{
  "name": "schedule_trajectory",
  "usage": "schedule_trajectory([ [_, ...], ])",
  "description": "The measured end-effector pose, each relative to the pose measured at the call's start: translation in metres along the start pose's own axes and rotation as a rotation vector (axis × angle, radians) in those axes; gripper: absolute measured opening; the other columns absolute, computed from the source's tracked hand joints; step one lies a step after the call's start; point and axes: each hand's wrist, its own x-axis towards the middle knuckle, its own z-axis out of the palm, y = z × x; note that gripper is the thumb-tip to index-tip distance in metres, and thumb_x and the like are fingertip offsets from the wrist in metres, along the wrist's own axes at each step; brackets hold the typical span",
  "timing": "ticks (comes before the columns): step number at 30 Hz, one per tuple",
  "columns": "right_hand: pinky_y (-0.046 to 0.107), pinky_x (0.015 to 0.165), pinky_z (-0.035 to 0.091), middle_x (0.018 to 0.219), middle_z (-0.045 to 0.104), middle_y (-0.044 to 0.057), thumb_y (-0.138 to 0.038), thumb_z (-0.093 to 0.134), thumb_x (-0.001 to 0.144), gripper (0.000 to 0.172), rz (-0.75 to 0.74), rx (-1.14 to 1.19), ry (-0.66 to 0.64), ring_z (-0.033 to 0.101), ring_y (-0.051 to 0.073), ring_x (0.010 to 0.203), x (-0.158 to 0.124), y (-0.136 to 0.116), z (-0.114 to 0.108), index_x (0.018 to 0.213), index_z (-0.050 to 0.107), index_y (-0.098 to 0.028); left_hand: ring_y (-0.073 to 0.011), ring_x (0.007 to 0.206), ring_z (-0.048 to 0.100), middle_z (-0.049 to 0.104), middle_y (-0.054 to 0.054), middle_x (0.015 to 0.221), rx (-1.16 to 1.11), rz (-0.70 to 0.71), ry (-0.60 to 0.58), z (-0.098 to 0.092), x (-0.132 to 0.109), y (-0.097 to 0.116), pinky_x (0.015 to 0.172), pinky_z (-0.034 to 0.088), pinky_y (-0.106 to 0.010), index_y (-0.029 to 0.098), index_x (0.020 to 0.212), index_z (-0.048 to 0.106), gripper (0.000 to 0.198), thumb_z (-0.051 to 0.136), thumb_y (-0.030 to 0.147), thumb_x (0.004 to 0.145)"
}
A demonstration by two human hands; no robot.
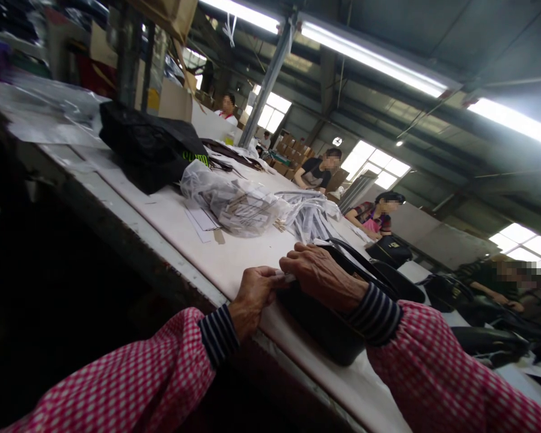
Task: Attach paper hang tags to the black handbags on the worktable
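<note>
A black handbag point(327, 328) with dark looped handles lies at the near edge of the table, partly covered by my right hand. My left hand point(253, 296) is closed in a pinch at the bag's left end, its fingertips on a small whitish piece point(283, 279) too blurred to name. Just across from it, my right hand point(322, 275) curls over the top of the bag with bent fingers close to the same piece. What the right fingers grip is hidden beneath them.
Clear plastic bags of wrapped parts point(246, 207) lie beyond my hands, with a black cloth bundle point(148, 144) farther left. More black handbags point(442, 288) stand at right. Several co-workers point(318, 171) sit along the far side. The table edge point(162, 255) runs diagonally before me.
</note>
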Motion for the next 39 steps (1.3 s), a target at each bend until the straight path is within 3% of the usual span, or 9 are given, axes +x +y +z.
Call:
schedule_trajectory([
  [5, 0.031, 0.075, 0.033, 0.085, 0.066, 0.005, -0.017, 0.052, 0.094, 0.013, 0.025, 0.013, -0.044, 0.052, 0.018, 0.079, 0.002, 0.000, -0.004, 0.084, 0.060, -0.018, -0.0027, 0.038, 0.030, 0.049, 0.005, 0.049, 0.029, 0.057, -0.017, 0.001, -0.002, 0.001, 0.040, 0.014, -0.022, 0.009, 0.068, 0.066, 0.049, 0.090, 0.049, 0.051],
  [8, 0.030, 0.073, 0.032, 0.086, 0.067, 0.006, -0.020, 0.054, 0.095, 0.012, 0.045, 0.018, -0.067, 0.055, 0.018, 0.081, 0.003, -0.001, -0.009, 0.086, 0.062, -0.017, -0.0028, 0.040, 0.027, 0.042, 0.007, 0.049, 0.052, 0.084, -0.108, 0.000, -0.006, 0.006, 0.040, 0.014, -0.021, 0.010, 0.070, 0.066, 0.047, 0.088, 0.050, 0.056],
  [12, 0.029, 0.069, 0.031, 0.087, 0.069, 0.006, -0.020, 0.055, 0.094, 0.012, 0.086, 0.027, -0.099, 0.058, 0.018, 0.084, 0.003, -0.003, -0.015, 0.088, 0.064, -0.017, -0.0024, 0.043, 0.026, 0.045, 0.006, 0.055, 0.061, 0.079, -0.191, -0.003, -0.008, 0.010, 0.040, 0.014, -0.021, 0.011, 0.075, 0.068, 0.045, 0.086, 0.050, 0.062],
  [24, 0.028, 0.062, 0.026, 0.086, 0.067, 0.005, -0.020, 0.054, 0.094, 0.012, 0.111, 0.021, -0.103, 0.057, 0.015, 0.075, 0.007, -0.005, -0.018, 0.085, 0.062, -0.017, -0.0030, 0.038, 0.024, 0.035, 0.010, 0.043, 0.061, 0.072, -0.121, 0.001, 0.002, 0.010, 0.042, 0.009, -0.024, 0.010, 0.068, 0.067, 0.048, 0.089, 0.049, 0.051],
  [29, 0.028, 0.059, 0.023, 0.085, 0.067, 0.004, -0.022, 0.052, 0.095, 0.010, 0.136, 0.053, -0.048, 0.057, 0.015, 0.071, 0.005, -0.004, -0.011, 0.101, 0.060, -0.018, -0.0029, 0.039, 0.023, 0.038, 0.008, 0.044, 0.057, 0.020, -0.121, 0.000, 0.003, 0.011, 0.044, 0.008, -0.025, 0.010, 0.068, 0.067, 0.038, 0.087, 0.039, 0.053],
  [33, 0.028, 0.056, 0.019, 0.077, 0.065, 0.002, -0.024, 0.055, 0.092, 0.011, 0.169, 0.034, -0.020, 0.053, 0.014, 0.061, 0.004, -0.002, -0.007, 0.101, 0.058, -0.020, -0.0028, 0.039, 0.022, 0.038, 0.008, 0.045, 0.066, 0.009, -0.163, -0.001, 0.002, 0.012, 0.044, 0.007, -0.025, 0.011, 0.068, 0.067, 0.037, 0.087, 0.040, 0.056],
  [39, 0.027, 0.056, 0.020, 0.074, 0.065, 0.002, -0.018, 0.055, 0.089, 0.013, 0.188, 0.052, 0.000, 0.054, 0.013, 0.061, 0.004, 0.001, -0.005, 0.101, 0.058, -0.020, -0.0027, 0.040, 0.027, 0.061, -0.002, 0.060, 0.144, 0.034, -0.178, -0.001, -0.002, 0.018, 0.043, 0.009, -0.025, 0.009, 0.076, 0.071, 0.043, 0.084, 0.048, 0.062],
])
